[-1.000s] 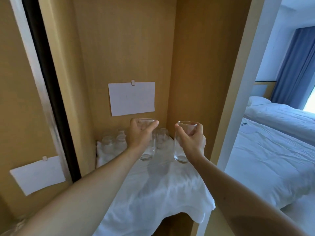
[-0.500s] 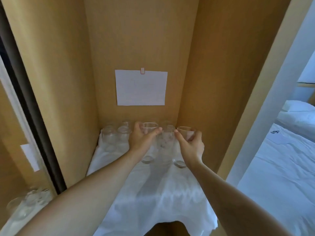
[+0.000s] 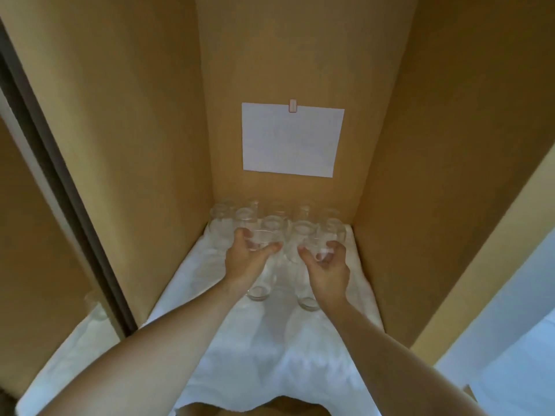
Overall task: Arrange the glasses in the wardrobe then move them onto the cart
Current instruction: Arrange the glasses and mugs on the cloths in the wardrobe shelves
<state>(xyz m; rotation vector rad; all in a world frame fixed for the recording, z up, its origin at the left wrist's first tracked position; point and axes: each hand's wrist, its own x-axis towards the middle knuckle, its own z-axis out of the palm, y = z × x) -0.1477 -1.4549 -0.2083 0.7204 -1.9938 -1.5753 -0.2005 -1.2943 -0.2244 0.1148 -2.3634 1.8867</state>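
Two clear glasses are sitting in my hands near the middle of the frame, one in each. My left hand (image 3: 244,259) is gripping the left glass (image 3: 260,265) near its rim, thumb on the right side of it and fingers curling round the far side, with its thick base showing lower down, just over the white cloth (image 3: 270,349). My right hand (image 3: 326,267) is wrapping round the right glass (image 3: 312,277) the same way, thumb on the left of the rim and fingers curling over the top right; its base is showing below my wrist, also low over the cloth (whether either base is actually touching the cloth I cannot tell). The two glasses I am holding are standing upright and side by side, slightly apart.

Just beyond my fingers, above the centre of the frame, a cluster of other glasses (image 3: 274,223) is standing in rows at the back of the wardrobe (image 3: 150,145), close against its rear panel. They are crowding each other and blurring together, so I am not giving a count. The cloth is covering the shelf from the back corner down to the bottom edge of the frame, rumpling as it goes.

A white sheet of paper (image 3: 292,139) is hanging on the rear panel in the upper middle, held by a small clip (image 3: 292,105) at its top edge. At the lower left, past the dark door frame (image 3: 60,175), a faint glass is showing on more white cloth
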